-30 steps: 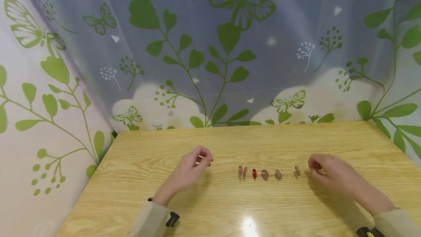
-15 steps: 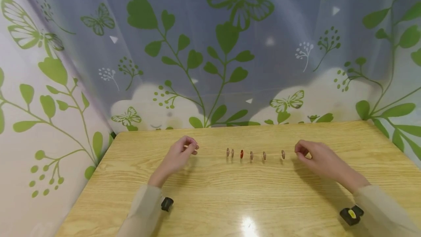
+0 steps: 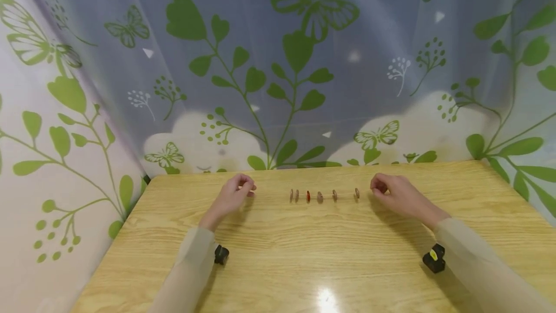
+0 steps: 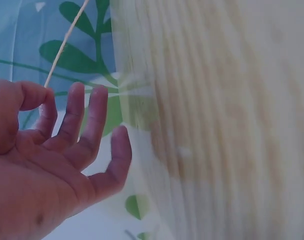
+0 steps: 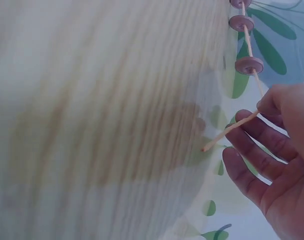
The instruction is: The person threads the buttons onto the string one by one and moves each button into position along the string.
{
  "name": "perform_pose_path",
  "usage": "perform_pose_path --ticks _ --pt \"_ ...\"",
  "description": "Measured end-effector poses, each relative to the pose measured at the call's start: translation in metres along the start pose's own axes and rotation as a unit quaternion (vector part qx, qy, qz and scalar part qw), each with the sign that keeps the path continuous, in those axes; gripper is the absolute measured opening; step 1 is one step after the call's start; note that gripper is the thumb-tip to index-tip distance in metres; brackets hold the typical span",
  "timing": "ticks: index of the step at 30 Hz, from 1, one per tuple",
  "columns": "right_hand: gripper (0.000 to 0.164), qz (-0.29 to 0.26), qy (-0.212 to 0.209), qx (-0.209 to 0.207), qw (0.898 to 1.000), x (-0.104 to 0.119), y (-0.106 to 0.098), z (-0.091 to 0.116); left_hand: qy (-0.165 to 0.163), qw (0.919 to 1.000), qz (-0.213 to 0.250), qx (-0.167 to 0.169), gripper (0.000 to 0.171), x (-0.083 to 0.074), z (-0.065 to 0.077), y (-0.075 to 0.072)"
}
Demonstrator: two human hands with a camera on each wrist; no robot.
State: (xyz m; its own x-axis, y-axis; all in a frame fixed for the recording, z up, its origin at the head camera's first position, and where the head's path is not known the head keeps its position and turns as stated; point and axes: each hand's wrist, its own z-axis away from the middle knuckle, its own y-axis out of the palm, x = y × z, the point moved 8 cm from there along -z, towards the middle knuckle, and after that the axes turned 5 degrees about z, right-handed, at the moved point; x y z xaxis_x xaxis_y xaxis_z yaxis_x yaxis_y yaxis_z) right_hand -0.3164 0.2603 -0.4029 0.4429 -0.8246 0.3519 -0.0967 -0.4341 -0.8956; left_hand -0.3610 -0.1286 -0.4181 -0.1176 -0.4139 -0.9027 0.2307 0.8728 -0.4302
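Note:
A thin pale string (image 4: 65,41) is stretched between my two hands above the table. Several small brown button-like discs (image 5: 248,65) are threaded on it, with one red disc (image 3: 308,196) among them. My left hand (image 3: 230,198) pinches one end of the string between thumb and index finger, its other fingers loosely bent. At the other side, my right hand (image 3: 400,196) pinches the string too, and a short loose tail (image 5: 219,139) sticks out past its fingertips. The discs are spaced unevenly; the rightmost one is nearest my right hand.
The wood-grain table (image 3: 278,260) lies beneath both hands. Behind it hangs a blue and white curtain (image 3: 243,124) with green leaves and butterflies. Both wrists carry a black strapped device (image 3: 435,258), below beige sleeves (image 3: 473,250).
Both hands, still holding the string, have moved away toward the table's far edge and leftward. The discs travelled with them, a few turning on the string.

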Motion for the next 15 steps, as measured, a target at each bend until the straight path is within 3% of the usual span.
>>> perform_pose_path --ticks 10,15 --pt "0.005 -0.006 0.024 0.021 0.999 -0.012 0.013 -0.019 -0.019 0.9989 -0.036 -0.023 0.029 0.005 -0.019 -0.002" --pt "0.005 -0.004 0.04 0.037 0.999 -0.018 0.018 -0.022 -0.016 0.9975 -0.068 -0.009 0.026 0.005 -0.024 0.004"
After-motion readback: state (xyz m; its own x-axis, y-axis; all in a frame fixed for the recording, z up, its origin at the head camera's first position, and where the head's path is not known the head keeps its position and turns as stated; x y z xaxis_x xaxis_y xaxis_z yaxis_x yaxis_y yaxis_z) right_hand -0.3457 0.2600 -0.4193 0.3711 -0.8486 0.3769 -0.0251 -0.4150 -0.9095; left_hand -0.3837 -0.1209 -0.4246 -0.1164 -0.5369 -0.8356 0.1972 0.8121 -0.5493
